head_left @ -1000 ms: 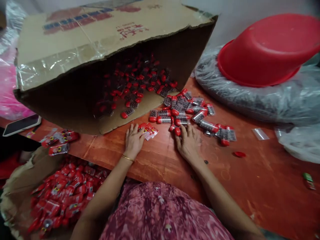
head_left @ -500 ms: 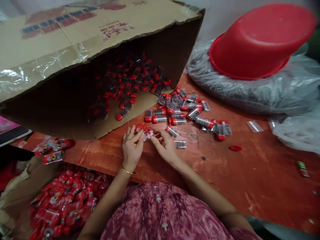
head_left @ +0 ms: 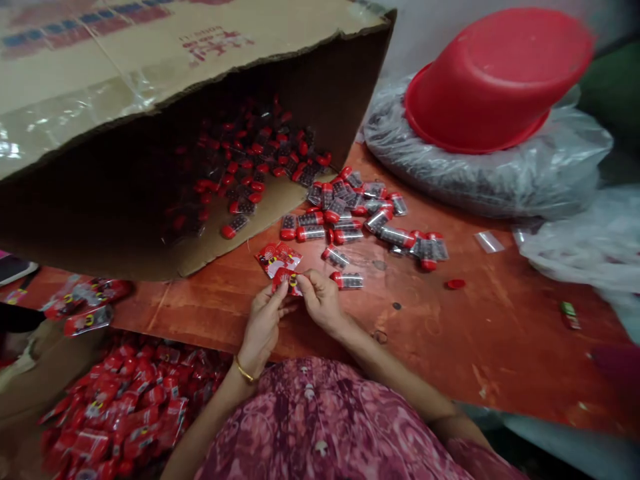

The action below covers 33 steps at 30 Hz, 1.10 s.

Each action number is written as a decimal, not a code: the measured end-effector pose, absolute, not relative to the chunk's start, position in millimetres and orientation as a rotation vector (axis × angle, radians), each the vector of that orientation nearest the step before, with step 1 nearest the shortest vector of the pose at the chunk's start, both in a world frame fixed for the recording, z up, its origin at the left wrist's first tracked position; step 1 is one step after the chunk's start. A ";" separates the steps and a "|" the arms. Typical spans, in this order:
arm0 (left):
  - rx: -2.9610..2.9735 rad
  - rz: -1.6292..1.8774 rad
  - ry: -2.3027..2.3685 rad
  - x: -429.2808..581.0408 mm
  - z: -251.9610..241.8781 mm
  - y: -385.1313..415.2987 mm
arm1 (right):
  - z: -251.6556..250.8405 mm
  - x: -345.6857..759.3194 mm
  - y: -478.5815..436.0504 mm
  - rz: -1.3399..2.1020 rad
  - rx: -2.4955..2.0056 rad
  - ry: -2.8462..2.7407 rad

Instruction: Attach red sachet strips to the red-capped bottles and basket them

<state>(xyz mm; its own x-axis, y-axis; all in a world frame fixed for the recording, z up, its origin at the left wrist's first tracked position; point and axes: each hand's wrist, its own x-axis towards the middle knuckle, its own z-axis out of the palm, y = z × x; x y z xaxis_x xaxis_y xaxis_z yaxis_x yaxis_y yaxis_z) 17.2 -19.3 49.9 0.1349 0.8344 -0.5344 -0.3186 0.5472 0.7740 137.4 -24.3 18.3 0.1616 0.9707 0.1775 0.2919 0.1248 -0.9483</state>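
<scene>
Between my hands is a small red printed card [head_left: 283, 277] with white and yellow-black patches. My left hand [head_left: 264, 319], a gold bangle at its wrist, pinches the card's left side between thumb and fingers. My right hand [head_left: 323, 299] has its thumb and fingertips closed on the right edge. Just beyond lie more red cards [head_left: 277, 257], overlapping flat on the table. Close to my right hand rests a clear capsule-shaped pack with a red cap and dark round pieces [head_left: 349, 280]. Several similar packs [head_left: 345, 207] are heaped farther back.
A big cardboard box [head_left: 200, 267] lies on its side, with many red-capped packs inside. Below the table's left edge is a pile of red packets [head_left: 125, 407]. An upturned red tub [head_left: 490, 87] sits on a plastic bag [head_left: 480, 173]. A loose red cap [head_left: 455, 284] lies rightward.
Both hands have drawn back from the stack of red cards, bringing one card toward me. The other cards now lie uncovered on the table. My view has shifted slightly.
</scene>
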 end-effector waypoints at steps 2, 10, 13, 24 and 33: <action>0.509 0.905 1.153 20.5 50.5 -18.7 | 14.6 135.2 -27.9 0.782 -1.386 -1.369; 0.524 0.908 1.219 28.8 48.0 -9.0 | 21.9 170.4 -43.5 0.560 -1.457 -1.617; 0.511 0.929 1.232 28.3 49.9 -4.2 | 21.8 210.6 -51.2 0.311 -1.572 -1.818; 0.471 0.847 1.149 31.6 46.1 -6.0 | 14.2 230.8 -64.9 0.799 -1.567 -1.651; 0.650 0.874 1.155 33.6 49.9 -9.8 | 46.1 196.1 -70.4 1.466 -1.358 -1.141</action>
<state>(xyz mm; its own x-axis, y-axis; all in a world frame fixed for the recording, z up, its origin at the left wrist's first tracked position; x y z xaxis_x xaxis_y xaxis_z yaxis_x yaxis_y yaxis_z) 33.6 -9.8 49.9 0.1536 0.8533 -0.4983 -0.2471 0.5214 0.8167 196.1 -70.4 46.1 -0.0864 0.9624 -0.2576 0.0133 -0.2575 -0.9662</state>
